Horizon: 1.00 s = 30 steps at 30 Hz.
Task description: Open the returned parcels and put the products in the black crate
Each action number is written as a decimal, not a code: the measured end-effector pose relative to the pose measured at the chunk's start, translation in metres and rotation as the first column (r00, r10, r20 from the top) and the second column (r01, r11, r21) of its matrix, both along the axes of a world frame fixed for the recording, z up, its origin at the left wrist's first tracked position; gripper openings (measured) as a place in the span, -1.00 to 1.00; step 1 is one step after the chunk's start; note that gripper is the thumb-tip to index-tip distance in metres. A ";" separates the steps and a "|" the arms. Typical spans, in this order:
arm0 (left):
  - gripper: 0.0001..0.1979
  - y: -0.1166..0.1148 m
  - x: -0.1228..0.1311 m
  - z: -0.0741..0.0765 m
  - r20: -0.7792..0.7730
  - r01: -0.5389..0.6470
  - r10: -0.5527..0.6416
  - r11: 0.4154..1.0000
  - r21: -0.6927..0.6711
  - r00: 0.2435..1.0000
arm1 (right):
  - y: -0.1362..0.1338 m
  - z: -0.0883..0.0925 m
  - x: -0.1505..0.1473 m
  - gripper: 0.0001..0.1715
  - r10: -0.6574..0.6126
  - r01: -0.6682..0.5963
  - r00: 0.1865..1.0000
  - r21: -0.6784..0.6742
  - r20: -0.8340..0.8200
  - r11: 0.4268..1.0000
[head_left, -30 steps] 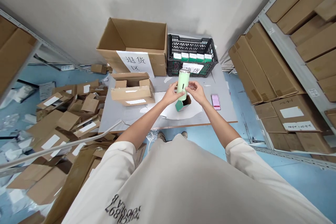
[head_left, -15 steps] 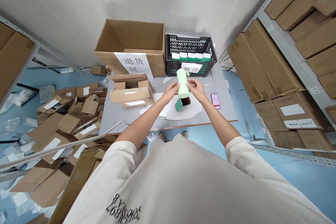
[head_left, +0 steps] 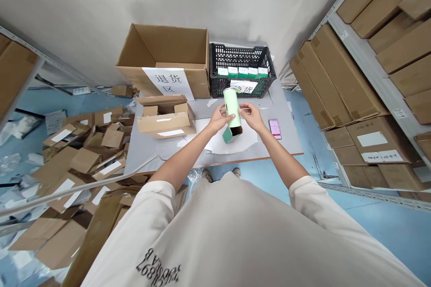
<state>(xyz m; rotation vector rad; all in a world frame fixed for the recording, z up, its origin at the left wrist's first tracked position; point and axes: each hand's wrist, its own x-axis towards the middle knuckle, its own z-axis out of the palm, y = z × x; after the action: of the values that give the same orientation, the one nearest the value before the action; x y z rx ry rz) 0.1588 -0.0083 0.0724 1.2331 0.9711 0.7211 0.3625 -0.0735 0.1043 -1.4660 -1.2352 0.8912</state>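
I hold a pale green cylindrical bottle (head_left: 231,106) upright in both hands above the grey table (head_left: 286,141). My left hand (head_left: 219,117) grips its left side, fingers wrapped round it. My right hand (head_left: 252,115) pinches its right side. Directly under the bottle stands a small open teal carton (head_left: 230,133) on a white sheet (head_left: 215,142); the bottle's base is at the carton's mouth.
Behind are a large open cardboard box with a label (head_left: 168,60) and a black crate (head_left: 241,68) of green-white cartons. An open cardboard box (head_left: 165,115) lies left, a pink phone (head_left: 275,128) right. Flattened boxes litter the floor left; shelves of boxes (head_left: 370,76) stand right.
The bottle rose out of the teal carton and then came back down to its mouth, tilting slightly. Both hands kept their hold.
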 end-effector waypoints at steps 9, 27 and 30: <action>-0.11 -0.013 0.011 -0.003 -0.171 0.024 0.024 0.961 0.275 0.985 | 0.001 0.024 0.004 0.01 -0.113 0.012 0.909 0.247 0.401 0.969; -0.10 -0.029 0.010 -0.001 -0.398 0.215 -0.003 0.845 0.490 0.918 | -0.015 0.028 0.007 -0.14 -0.178 0.084 0.901 0.242 0.396 0.967; -0.03 -0.036 0.002 -0.005 -0.577 0.276 0.008 0.873 0.402 0.816 | -0.018 0.019 0.012 -0.17 -0.195 0.101 0.891 0.240 0.410 0.966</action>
<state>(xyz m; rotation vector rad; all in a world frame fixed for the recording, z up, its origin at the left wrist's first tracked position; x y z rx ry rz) 0.1609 -0.0441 0.0676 2.0090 1.2063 0.4854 0.3742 -0.0916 0.1236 -1.6063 -1.4635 0.3197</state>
